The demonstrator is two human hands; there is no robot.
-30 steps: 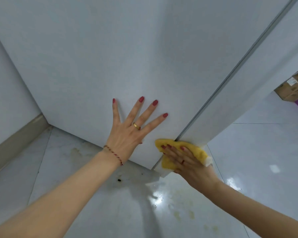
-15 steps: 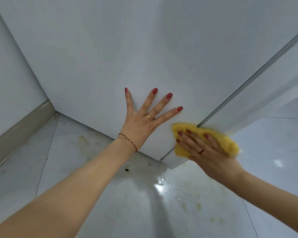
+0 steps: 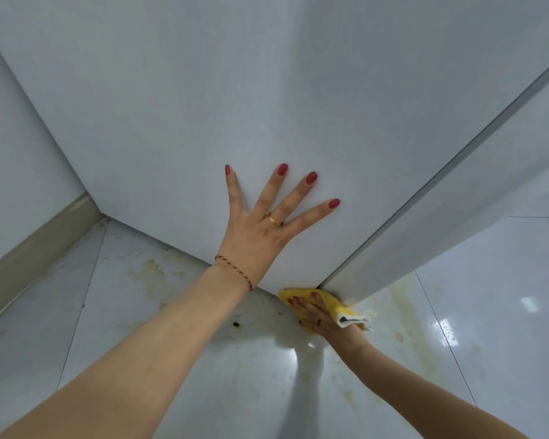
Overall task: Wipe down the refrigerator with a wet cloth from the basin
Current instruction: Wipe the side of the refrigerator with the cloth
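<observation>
On refrigerator [image 3: 298,106]: left hand [image 3: 257,236] splayed, right hand [image 3: 322,318] flat on cloth [image 3: 333,304]

The right hand [image 3: 322,318] hides much of the yellow cloth [image 3: 336,304]; refrigerator [image 3: 267,90] top cut off.

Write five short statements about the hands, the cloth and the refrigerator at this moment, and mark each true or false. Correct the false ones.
1. The left hand lies flat on the refrigerator with its fingers spread. True.
2. The cloth is blue. False: it is yellow, with a white edge showing.
3. The right hand presses the cloth at the bottom corner of the refrigerator. True.
4. The left hand wears no jewellery. False: a gold ring sits on one finger and a red string bracelet on the wrist.
5. The floor by the refrigerator is spotless. False: yellowish stains show on the tiles near the corner.
</observation>
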